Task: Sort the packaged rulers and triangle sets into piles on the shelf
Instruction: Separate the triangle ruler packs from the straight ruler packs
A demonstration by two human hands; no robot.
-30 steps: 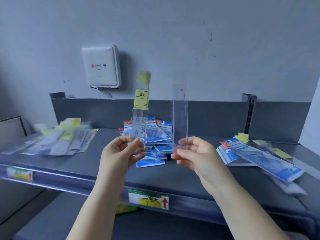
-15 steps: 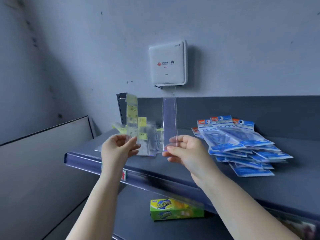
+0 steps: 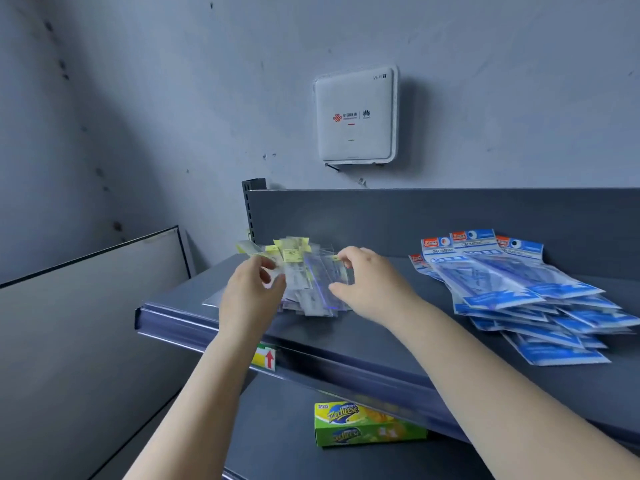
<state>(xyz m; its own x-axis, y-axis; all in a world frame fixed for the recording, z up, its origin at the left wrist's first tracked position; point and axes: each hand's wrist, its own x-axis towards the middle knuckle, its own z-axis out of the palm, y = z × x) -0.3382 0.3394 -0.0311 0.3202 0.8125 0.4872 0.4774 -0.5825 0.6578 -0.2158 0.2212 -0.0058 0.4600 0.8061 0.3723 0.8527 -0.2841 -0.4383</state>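
Both hands over the clear ruler pile (image 3: 304,289) on the grey metal shelf (image 3: 381,337): left hand (image 3: 251,292) pinches a glossy sleeve, right hand (image 3: 367,282) pinches a flat transparent ruler (image 3: 327,277). Blue triangle sets (image 3: 519,292) fan rightward.

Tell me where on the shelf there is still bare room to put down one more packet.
The shelf is bare between the ruler pile and the blue triangle sets, and along its front edge. Another bare strip lies behind the sets, by the back panel. The left end is crowded: both hands, left and right, are at the rulers.
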